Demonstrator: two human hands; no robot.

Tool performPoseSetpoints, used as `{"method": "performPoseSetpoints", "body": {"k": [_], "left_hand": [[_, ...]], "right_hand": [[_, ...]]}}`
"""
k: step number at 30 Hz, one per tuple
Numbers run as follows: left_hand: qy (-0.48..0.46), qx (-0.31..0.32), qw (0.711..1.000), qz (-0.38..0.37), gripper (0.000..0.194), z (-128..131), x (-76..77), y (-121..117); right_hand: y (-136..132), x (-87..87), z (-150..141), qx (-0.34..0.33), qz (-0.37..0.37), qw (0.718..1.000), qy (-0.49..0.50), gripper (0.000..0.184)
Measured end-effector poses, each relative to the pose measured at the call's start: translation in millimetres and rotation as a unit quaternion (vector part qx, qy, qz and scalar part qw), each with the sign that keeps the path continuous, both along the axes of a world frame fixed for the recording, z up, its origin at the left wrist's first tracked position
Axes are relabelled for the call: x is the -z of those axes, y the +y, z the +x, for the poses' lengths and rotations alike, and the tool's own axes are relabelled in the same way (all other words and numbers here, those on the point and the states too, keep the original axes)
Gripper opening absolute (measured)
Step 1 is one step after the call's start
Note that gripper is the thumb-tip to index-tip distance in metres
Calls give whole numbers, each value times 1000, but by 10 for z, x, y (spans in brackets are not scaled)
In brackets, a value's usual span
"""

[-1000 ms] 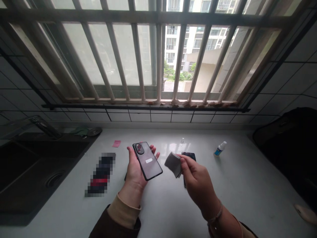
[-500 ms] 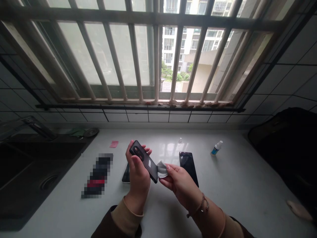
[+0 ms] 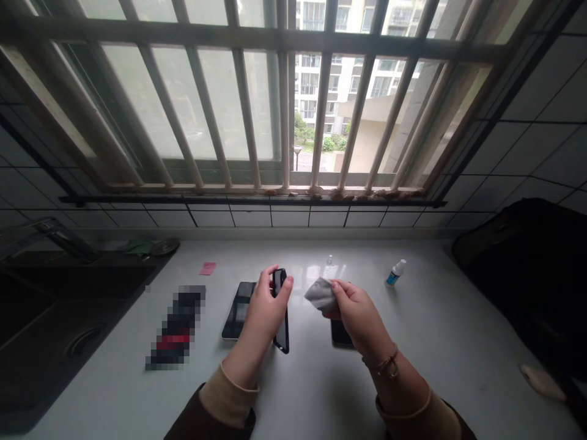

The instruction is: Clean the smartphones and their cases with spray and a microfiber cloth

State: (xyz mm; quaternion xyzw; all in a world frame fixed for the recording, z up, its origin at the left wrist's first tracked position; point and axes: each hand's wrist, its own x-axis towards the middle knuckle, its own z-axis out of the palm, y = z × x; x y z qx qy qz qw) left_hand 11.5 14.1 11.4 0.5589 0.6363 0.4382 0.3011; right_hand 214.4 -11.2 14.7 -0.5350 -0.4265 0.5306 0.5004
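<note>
My left hand [image 3: 269, 305] grips a black smartphone [image 3: 283, 333] by its edges, tilted nearly on its side above the counter. Between the thumb and fingers of my right hand [image 3: 351, 305] is a grey cleaning cloth [image 3: 320, 294], apart from the phone. A tablet-like device [image 3: 236, 315] with a dark screen lies just left of my left hand, partly covered by it. Under my right hand another dark phone [image 3: 342, 336] rests flat, mostly hidden.
A small white-capped bottle [image 3: 395, 273] stands at the right on the pale counter [image 3: 312, 391]. A pink slip [image 3: 208, 268] and a blurred-out dark item [image 3: 177, 327] lie at the left, beside the sink [image 3: 92, 305]. A black bag [image 3: 527, 275] is far right.
My left hand has turned the phone over from its camera side to a steep, nearly edge-on tilt. My right hand has drawn the cloth away from the phone, rightward and up.
</note>
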Motion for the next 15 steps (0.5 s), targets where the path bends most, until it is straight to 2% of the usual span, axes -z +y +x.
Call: {"method": "performPoseSetpoints", "body": {"k": [2,4,8,11,15], "left_hand": [[120,47,990,-58,60,90,-32,4],[223,64,970,-68,61,181,-48,32],[380,48,922,-63,59,316,-20,135],[445,25,891,-89,53,387,15,214],[464,-1,880,-107,49,476,60,296]], "right_hand": [[79,45,90,69,50,995,-57,57],[126,80,154,117,86,982,-117,57],[162,114,206,145,120,964,-190,55],[173,113,217,150,126,963,-188,55],[176,93,244,166,127,960,-189,53]]}}
